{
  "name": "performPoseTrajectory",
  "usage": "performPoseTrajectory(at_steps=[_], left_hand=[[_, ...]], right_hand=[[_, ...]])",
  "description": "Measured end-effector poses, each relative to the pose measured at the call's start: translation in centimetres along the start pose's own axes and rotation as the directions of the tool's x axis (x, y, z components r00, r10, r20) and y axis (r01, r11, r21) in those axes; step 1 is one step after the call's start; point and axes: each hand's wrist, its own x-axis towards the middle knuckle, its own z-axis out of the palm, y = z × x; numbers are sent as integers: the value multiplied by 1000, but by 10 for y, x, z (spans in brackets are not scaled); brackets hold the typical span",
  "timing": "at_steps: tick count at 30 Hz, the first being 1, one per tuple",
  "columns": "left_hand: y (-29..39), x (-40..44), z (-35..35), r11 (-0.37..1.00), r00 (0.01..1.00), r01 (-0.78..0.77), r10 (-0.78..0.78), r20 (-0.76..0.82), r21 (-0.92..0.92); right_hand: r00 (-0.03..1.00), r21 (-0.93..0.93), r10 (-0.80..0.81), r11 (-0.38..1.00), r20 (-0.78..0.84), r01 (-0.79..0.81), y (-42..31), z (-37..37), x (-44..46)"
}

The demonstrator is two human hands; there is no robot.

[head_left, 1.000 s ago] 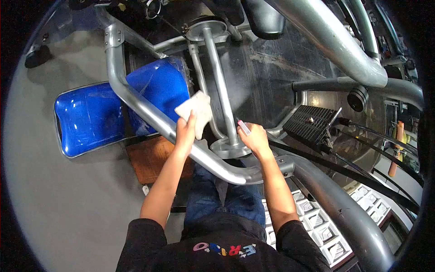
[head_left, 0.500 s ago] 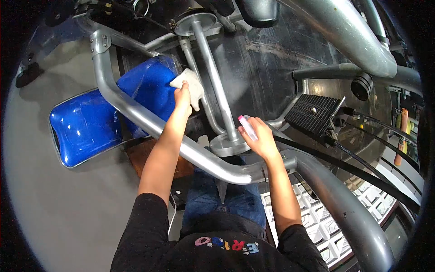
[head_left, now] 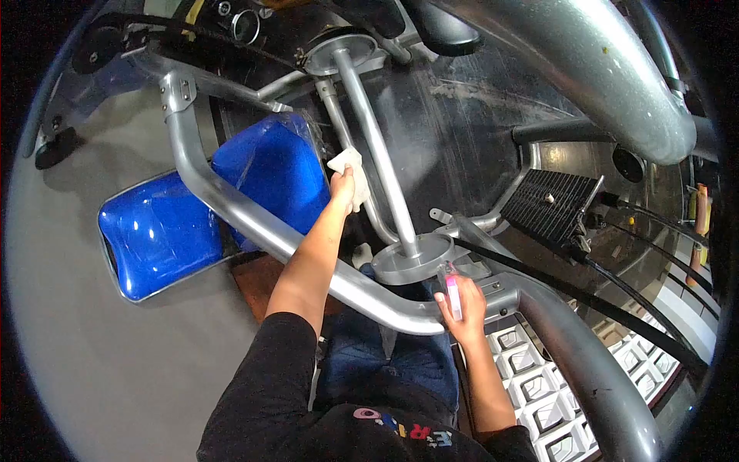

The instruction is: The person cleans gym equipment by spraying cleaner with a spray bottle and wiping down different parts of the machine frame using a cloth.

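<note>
My left hand (head_left: pixel 343 187) grips a crumpled white cloth (head_left: pixel 359 183) against or just above a thin grey metal tube (head_left: pixel 336 113). Just left of it lies a blue padded seat (head_left: pixel 269 173) covered in clear plastic film. Closer to my body, my right hand (head_left: pixel 471 309) is closed around a small clear spray bottle (head_left: pixel 454 299) with a pink collar. The bottle is held above the bend of the silver frame tube (head_left: pixel 385 304), near the round metal disc (head_left: pixel 412 258) at the end of a straight silver bar (head_left: pixel 375 146).
A second blue pad (head_left: pixel 158 235) rests on the left over the grey floor (head_left: pixel 177 354). A black ribbed pedal (head_left: pixel 550 202) and black cables (head_left: pixel 570 281) are on the right. A thick silver tube (head_left: pixel 608 69) crosses the upper right. White moulded packaging (head_left: pixel 539 385) lies below.
My left hand has moved the cloth right and down, from the blue seat's edge to the thin tube. My right hand has drawn back towards my body with the bottle. The view has shifted slightly.
</note>
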Motion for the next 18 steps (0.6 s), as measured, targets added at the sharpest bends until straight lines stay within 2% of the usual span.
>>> performPoseTrajectory(at_steps=[2,4,9,11,12,13,15,16,17,18], left_hand=[[3,8,2,998,999,-43,42,18,41],[6,24,6,987,987,-153,155,-46,53],[27,52,17,964,976,-217,218,9,155],[51,56,26,905,951,-286,308,-23,314],[64,59,31,850,943,-290,332,-20,440],[72,68,37,798,881,-443,471,36,407],[77,79,52,601,692,-645,721,28,472],[69,93,59,584,678,-674,732,66,453],[61,95,61,475,707,-659,657,262,583],[47,92,67,348,646,-704,677,354,619]], right_hand=[[1000,2,1,1000,-31,-1,-2,5,-5],[998,-40,0,999,-65,-3,-2,12,-10],[997,-151,-6,989,-80,-6,-12,17,-12],[996,-236,-58,971,-68,40,-14,21,-8],[993,-251,-86,966,-77,65,-11,23,-9],[992,-254,-87,965,-89,62,-11,23,-9],[994,-286,-99,955,-48,81,-13,24,-6],[994,-314,-106,945,-37,89,-11,25,-7],[994,-319,-104,944,-40,86,-10,26,-7],[994,-318,-98,945,-39,80,-10,27,-7]])
